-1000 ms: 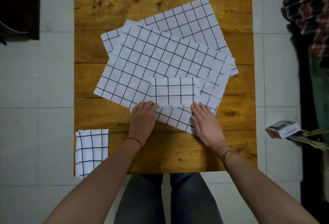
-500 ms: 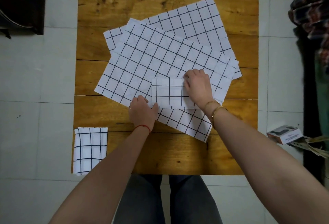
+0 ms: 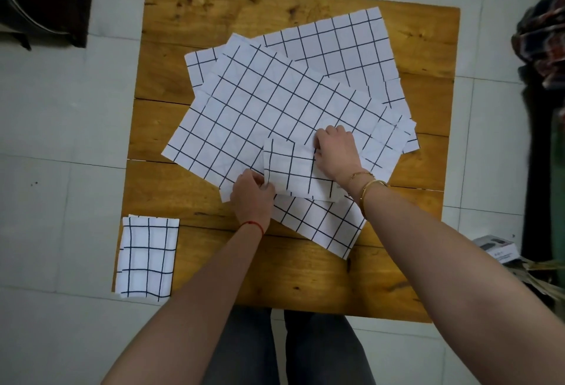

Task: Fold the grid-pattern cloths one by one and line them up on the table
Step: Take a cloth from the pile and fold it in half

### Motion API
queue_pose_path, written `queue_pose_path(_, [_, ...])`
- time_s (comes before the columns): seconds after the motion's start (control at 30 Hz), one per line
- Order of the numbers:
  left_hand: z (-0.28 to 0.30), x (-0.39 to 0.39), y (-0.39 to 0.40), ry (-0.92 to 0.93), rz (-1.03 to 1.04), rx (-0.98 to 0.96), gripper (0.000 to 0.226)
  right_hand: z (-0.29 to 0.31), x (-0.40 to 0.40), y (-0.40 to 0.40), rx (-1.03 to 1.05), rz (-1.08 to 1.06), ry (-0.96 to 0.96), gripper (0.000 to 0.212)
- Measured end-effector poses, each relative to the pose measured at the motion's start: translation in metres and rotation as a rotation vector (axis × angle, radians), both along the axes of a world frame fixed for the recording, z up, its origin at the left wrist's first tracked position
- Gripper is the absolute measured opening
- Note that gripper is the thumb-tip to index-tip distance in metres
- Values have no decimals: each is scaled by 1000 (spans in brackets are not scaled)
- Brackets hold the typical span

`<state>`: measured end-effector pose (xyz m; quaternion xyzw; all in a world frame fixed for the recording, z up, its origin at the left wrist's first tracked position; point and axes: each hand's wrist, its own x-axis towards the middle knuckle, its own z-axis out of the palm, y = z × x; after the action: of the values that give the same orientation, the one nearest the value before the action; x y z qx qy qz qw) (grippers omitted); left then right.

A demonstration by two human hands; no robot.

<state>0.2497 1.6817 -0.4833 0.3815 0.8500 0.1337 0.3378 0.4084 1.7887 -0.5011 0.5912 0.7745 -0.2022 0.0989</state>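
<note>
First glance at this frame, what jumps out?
A fanned pile of unfolded grid-pattern cloths covers the middle of the wooden table. On its near edge both hands work a half-folded cloth: the left hand pinches its near-left corner, the right hand grips its far-right edge. One finished folded cloth lies apart at the table's near-left corner, overhanging the edge.

Head camera looks straight down over the table (image 3: 214,8).
</note>
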Motion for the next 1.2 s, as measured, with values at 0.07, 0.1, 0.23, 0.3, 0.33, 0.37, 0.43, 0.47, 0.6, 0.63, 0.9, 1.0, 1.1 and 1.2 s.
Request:
queue_pose_path(0.07, [7,-2,1,-80,50,49,16,6,3,-1,-67,-29,98,15])
queue_pose_path(0.1, [10,-3,2,-128,85,81,17,10,4,-3,-132,-78,184,13])
queue_pose_path(0.23, [19,-24,3,-341,259,152,24,27,9,-17,-341,-297,492,12])
queue_pose_path(0.3, [22,-40,2,-411,285,156,24,36,9,-29,-397,-374,555,19])
queue_pose_path(0.33, [25,-47,2,-420,268,146,23,40,7,-36,-422,-408,581,22])
queue_pose_path(0.37, [27,-56,1,-434,243,128,23,43,5,-43,-438,-428,597,23])
queue_pose_path(0.43, [32,-73,-2,-506,204,98,26,49,-2,-57,-461,-438,599,24])
queue_pose_path(0.47, [33,-82,-4,-523,169,86,28,50,-7,-66,-477,-441,600,23])
queue_pose_path(0.6, [39,-115,-18,-438,-21,59,30,51,-32,-106,-568,-519,662,12])
queue_pose_path(0.63, [41,-122,-23,-409,-59,52,29,51,-40,-117,-570,-531,661,14])
queue_pose_path(0.9, [32,-166,-62,-257,-305,20,21,36,-105,-206,-564,-620,564,15])
queue_pose_path(1.0, [32,-174,-72,-225,-387,34,19,35,-122,-228,-517,-689,546,13])
queue_pose_path(1.1, [30,-181,-80,-185,-442,61,19,31,-137,-245,-488,-757,541,9])
queue_pose_path(1.2, [24,-187,-83,-143,-470,80,19,26,-149,-256,-486,-775,535,8])
